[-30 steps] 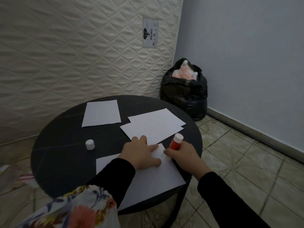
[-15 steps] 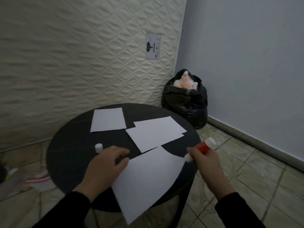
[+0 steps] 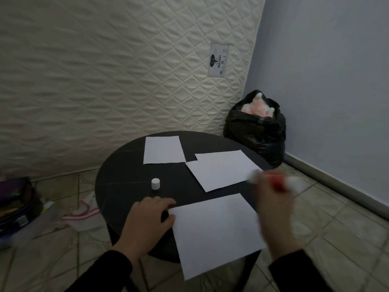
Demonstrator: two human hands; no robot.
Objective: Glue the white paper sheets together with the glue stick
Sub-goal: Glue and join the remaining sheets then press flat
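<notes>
My left hand [image 3: 147, 220] pinches the near sheet [image 3: 216, 232] at its far-left corner. My right hand [image 3: 273, 205], blurred, is closed around the red glue stick [image 3: 277, 182], off the paper. I judge the sheet should be pulled fully onto the round table [image 3: 117, 186]: it overhangs the near rim. The white cap [image 3: 155, 183] stands apart; two overlapped sheets [image 3: 221, 169] leave little room.

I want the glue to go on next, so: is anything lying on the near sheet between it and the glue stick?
Nothing visible does. The near sheet is bare on top; the left hand holds only its left corner, and the glue stick in the right hand is above its right edge.
</notes>
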